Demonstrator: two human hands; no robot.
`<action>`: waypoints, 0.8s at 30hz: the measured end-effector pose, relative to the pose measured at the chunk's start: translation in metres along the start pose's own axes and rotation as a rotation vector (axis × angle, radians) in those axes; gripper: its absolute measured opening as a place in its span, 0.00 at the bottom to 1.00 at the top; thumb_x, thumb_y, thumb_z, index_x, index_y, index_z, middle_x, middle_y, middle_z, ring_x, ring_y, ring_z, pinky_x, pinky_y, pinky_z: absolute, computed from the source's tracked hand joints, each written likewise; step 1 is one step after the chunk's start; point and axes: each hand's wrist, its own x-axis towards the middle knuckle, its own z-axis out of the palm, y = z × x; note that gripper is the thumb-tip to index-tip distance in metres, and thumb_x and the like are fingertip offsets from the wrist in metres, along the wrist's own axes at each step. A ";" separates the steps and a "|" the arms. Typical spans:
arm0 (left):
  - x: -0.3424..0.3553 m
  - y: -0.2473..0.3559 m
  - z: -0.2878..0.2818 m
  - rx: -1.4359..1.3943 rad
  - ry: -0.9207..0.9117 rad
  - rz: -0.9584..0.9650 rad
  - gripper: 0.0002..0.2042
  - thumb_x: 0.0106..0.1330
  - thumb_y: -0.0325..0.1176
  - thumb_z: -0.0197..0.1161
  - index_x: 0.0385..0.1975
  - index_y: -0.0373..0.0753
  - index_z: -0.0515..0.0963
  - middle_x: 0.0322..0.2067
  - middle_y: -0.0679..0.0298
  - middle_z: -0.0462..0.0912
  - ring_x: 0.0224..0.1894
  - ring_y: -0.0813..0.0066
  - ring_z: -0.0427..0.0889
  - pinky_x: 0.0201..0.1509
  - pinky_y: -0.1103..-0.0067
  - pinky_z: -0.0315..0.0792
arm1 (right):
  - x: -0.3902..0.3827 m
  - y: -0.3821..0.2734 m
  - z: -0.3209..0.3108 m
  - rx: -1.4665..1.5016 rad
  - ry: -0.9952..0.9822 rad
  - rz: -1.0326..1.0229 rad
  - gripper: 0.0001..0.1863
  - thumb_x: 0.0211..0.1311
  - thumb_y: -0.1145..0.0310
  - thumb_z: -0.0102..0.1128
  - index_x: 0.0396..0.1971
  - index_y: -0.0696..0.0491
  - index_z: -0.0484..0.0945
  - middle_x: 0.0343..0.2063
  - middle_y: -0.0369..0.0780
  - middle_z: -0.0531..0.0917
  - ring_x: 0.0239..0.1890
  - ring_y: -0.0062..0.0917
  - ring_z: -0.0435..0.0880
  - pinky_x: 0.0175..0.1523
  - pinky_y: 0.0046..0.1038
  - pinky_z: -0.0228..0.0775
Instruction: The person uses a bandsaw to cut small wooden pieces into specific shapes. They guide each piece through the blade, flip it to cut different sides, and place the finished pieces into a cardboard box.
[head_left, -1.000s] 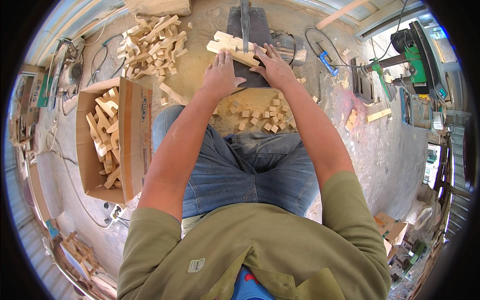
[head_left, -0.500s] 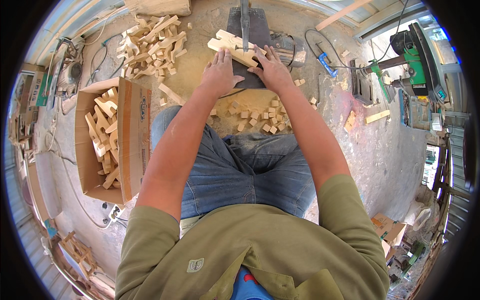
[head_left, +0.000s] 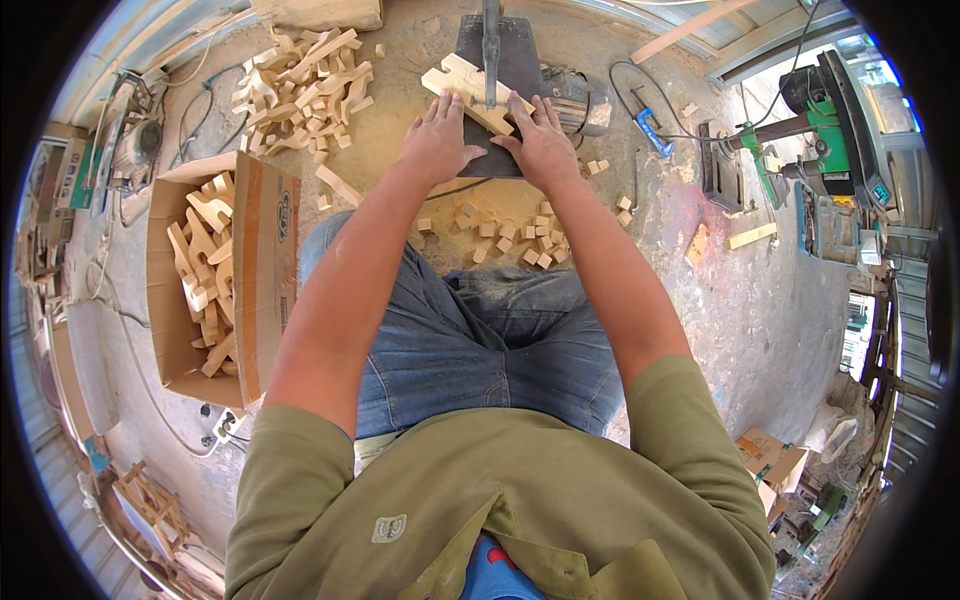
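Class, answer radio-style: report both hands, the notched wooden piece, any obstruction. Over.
Left hand, right hand open, both touching near side of notched wooden piece. Piece over dark plate. In the way: machine post, hiding part of piece.

We've got a pile of curvy wood pieces [head_left: 300, 92], small blocks [head_left: 510, 240] and an open cardboard box [head_left: 266, 275] on our dusty floor [head_left: 785, 310]. A notched board [head_left: 458, 82] lies on the dark plate [head_left: 515, 55].

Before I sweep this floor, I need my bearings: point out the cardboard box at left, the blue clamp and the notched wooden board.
Cardboard box [head_left: 258, 310]: head view, its right panel.
Blue clamp [head_left: 654, 134]: head view, its frame.
Notched wooden board [head_left: 460, 80]: head view, its top face.
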 end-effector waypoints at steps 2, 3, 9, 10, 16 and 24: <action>0.001 -0.001 0.001 0.004 0.005 0.007 0.51 0.69 0.53 0.73 0.83 0.33 0.52 0.84 0.48 0.52 0.85 0.55 0.55 0.84 0.56 0.60 | 0.000 -0.001 0.001 0.002 0.008 0.009 0.47 0.73 0.33 0.58 0.82 0.44 0.61 0.75 0.61 0.68 0.81 0.56 0.60 0.81 0.46 0.60; 0.002 -0.002 0.001 0.010 0.002 0.014 0.51 0.69 0.53 0.73 0.83 0.34 0.51 0.84 0.48 0.52 0.85 0.55 0.54 0.84 0.56 0.59 | -0.001 -0.002 0.002 0.001 0.013 0.013 0.46 0.73 0.34 0.58 0.82 0.44 0.61 0.75 0.61 0.68 0.81 0.56 0.60 0.81 0.46 0.60; 0.005 -0.005 -0.003 0.008 -0.006 0.040 0.50 0.70 0.54 0.72 0.83 0.35 0.52 0.84 0.49 0.52 0.85 0.54 0.54 0.85 0.56 0.57 | -0.004 -0.005 0.004 -0.006 0.038 0.051 0.46 0.73 0.35 0.59 0.82 0.45 0.61 0.74 0.61 0.69 0.80 0.57 0.62 0.81 0.47 0.60; 0.006 -0.005 -0.003 0.006 -0.020 0.035 0.50 0.70 0.54 0.72 0.83 0.35 0.52 0.84 0.50 0.52 0.85 0.54 0.54 0.85 0.56 0.57 | -0.005 -0.006 0.005 0.003 0.054 0.048 0.46 0.73 0.35 0.59 0.82 0.45 0.62 0.74 0.62 0.70 0.80 0.57 0.63 0.80 0.47 0.61; 0.008 -0.008 -0.005 0.045 -0.007 0.043 0.50 0.69 0.57 0.72 0.83 0.35 0.54 0.84 0.48 0.53 0.85 0.52 0.54 0.85 0.57 0.57 | -0.002 -0.009 0.008 -0.036 0.087 0.034 0.45 0.73 0.35 0.60 0.81 0.45 0.62 0.73 0.63 0.71 0.79 0.57 0.65 0.79 0.48 0.62; 0.015 -0.011 -0.006 0.046 -0.060 0.042 0.50 0.70 0.57 0.70 0.83 0.36 0.53 0.85 0.51 0.50 0.85 0.52 0.55 0.85 0.56 0.56 | -0.004 -0.013 0.012 -0.023 0.082 0.086 0.45 0.73 0.36 0.61 0.82 0.45 0.61 0.74 0.64 0.69 0.80 0.58 0.62 0.79 0.49 0.62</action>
